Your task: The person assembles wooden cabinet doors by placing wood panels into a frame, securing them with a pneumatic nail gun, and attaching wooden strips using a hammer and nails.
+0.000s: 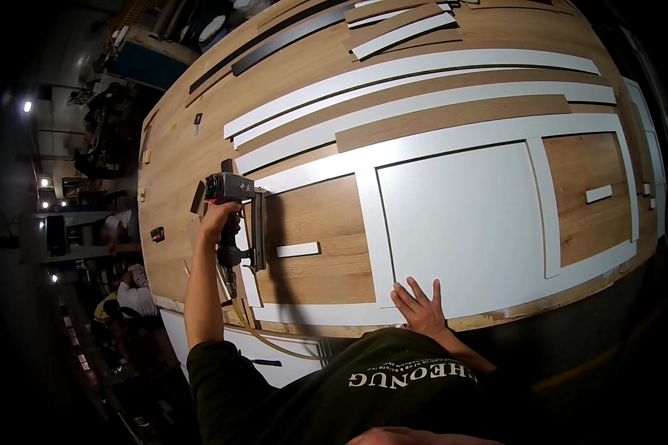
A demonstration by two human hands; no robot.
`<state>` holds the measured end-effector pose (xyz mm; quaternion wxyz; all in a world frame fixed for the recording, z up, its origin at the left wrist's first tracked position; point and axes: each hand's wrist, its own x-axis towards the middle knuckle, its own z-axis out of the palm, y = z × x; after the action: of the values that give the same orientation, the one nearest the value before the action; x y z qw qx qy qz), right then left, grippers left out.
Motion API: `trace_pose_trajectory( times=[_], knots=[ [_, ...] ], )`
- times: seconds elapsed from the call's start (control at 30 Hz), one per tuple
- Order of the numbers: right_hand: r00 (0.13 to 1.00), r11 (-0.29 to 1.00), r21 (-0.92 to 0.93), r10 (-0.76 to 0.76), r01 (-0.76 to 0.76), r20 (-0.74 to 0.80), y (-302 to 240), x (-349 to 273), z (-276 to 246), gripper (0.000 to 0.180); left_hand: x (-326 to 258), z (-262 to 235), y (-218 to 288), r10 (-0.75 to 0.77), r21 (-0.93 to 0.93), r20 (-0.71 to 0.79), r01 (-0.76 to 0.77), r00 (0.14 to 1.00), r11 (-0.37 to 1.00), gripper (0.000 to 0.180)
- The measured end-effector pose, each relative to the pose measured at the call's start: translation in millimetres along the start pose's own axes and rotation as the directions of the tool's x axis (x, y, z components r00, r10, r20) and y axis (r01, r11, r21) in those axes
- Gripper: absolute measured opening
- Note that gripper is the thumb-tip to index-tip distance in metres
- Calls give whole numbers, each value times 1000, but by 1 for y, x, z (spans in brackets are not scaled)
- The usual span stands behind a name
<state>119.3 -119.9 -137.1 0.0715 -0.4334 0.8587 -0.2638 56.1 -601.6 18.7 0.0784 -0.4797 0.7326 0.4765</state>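
My left hand is wrapped round the grip of a black and grey nail gun. A yellowish air hose runs down from its handle. The gun stands over the left end of a white frame lying on the wooden table. My right hand lies with fingers spread on the frame's near edge, beside the large white panel in its middle. Short white strips lie inside the two side openings, a left strip and a right strip. The gun's nose is hard to make out.
Long white strips and brown boards lie beyond the frame. Dark strips and a pile of short pieces are at the far side. Small boxes sit on the table's left. A white board is below the near edge.
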Motion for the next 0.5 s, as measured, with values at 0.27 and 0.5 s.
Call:
trace_pose_trajectory(
  times=[0.27, 0.5],
  knots=[
    [998, 1000, 23, -6, 5, 56, -1, -4, -6, 69, -4, 1, -9, -8, -39, -18, 8, 1000, 999, 14],
    [999, 997, 73, -12, 8, 45, 1, -7, -3, 79, -140, 33, -38, 258, -77, 2, -258, 966, 963, 15]
  ],
)
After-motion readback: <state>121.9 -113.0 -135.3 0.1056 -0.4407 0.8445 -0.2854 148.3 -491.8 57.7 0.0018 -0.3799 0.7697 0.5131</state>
